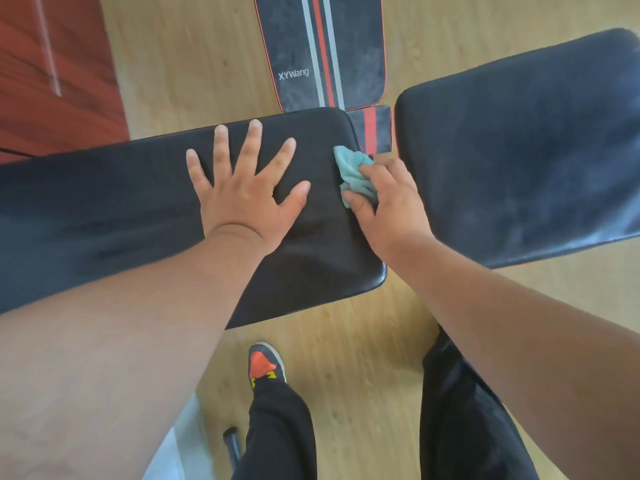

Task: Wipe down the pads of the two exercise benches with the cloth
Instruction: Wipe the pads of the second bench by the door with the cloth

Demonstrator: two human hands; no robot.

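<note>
Shoe [265, 364] below near pad [104, 209]; striped pad [322, 50] beyond, possibly dusty.

A home gym or small exercise room: two black padded benches [104, 209] [526, 161] fill mid-frame, a striped pad [294, 53] marked "XYWang" lies top centre, all on a light wood floor [363, 341].

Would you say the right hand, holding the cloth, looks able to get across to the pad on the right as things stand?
Probably yes. The right hand grips the cloth at the near pad's right end, and only a narrow open gap of floor separates it from the right pad. Nothing lies between.
</note>
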